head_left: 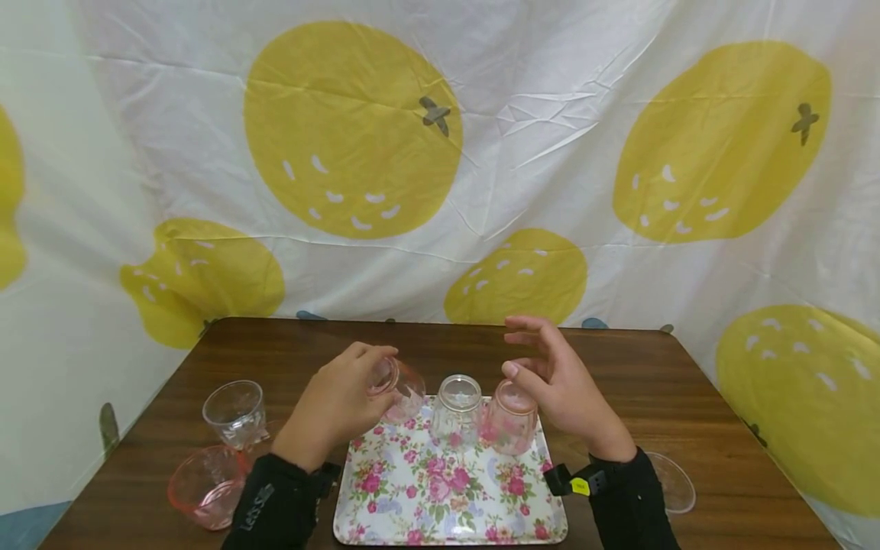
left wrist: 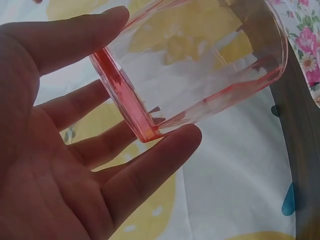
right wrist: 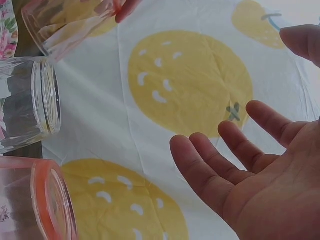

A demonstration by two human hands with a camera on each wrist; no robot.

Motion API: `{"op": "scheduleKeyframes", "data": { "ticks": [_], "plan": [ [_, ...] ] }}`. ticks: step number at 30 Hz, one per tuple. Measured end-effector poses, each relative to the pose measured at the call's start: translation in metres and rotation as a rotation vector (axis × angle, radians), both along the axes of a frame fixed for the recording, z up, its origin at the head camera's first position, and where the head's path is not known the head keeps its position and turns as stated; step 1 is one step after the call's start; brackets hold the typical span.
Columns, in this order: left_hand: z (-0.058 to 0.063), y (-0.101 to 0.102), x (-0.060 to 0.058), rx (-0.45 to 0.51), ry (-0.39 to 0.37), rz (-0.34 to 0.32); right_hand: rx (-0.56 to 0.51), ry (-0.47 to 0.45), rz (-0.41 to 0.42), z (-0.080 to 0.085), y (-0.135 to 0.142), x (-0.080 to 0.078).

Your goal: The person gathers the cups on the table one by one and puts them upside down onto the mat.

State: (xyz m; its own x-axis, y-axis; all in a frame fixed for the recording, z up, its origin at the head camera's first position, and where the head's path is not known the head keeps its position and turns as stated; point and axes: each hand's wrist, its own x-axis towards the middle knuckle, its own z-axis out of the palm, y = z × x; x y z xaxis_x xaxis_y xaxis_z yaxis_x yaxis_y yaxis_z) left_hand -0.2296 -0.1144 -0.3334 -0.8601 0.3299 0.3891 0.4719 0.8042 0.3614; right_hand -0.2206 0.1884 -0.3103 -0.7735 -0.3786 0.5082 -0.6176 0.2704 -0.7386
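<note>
My left hand (head_left: 344, 393) grips a pink-tinted glass (left wrist: 200, 65) by its base, thumb on one side and fingers on the other. The glass is tilted, its mouth toward the far left part of a floral tray (head_left: 440, 527). Upside down on that tray stand a clear glass (head_left: 457, 416) and, to its right, a second pink glass (head_left: 510, 428). My right hand (head_left: 560, 382) hovers behind and above this pink glass. Its fingers are spread and relaxed with nothing in them, as the right wrist view shows too.
Left of the tray, a clear glass (head_left: 235, 412) and a pink cup (head_left: 206, 489) stand upright on the dark wooden table (head_left: 729, 458). Beside my right sleeve shows the round rim of a clear vessel (head_left: 677, 485). A lemon-print cloth (head_left: 522, 168) hangs behind the table.
</note>
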Motion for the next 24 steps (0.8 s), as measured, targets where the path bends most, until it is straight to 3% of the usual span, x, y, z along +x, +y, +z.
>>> {"op": "scheduleKeyframes", "data": {
  "ticks": [24],
  "plan": [
    [-0.014,0.012,-0.002,-0.040,-0.102,-0.012,0.026,-0.019,-0.007,-0.002,0.001,-0.001]
  ]
}}
